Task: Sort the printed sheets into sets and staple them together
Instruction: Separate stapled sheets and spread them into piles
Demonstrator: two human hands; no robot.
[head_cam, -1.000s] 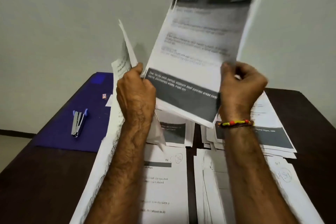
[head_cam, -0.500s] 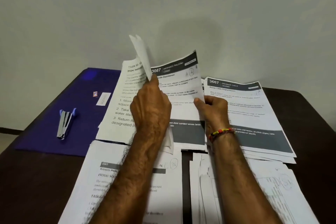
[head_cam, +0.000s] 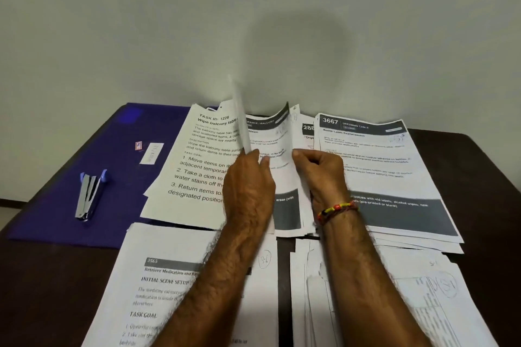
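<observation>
Both hands (head_cam: 284,177) pinch sheets; beside them lies sheet "3667 DRESSING TABLE" (head_cam: 375,160).

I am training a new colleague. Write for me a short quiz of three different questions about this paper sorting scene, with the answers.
1. True or false: the stapler lies on the purple folder, untouched by either hand.
2. Which sheet lies at the far right of the back row? A) 3667 Bottle Label Replacement sheet B) Task ID 1228 sheet C) 3565 Retrieve Medication sheet
3. Fill in: the left hand holds up a thin ____ that stands on edge, while the right hand pinches the curled page beside it.

Key: 1 true; 2 A; 3 sheet.
</observation>
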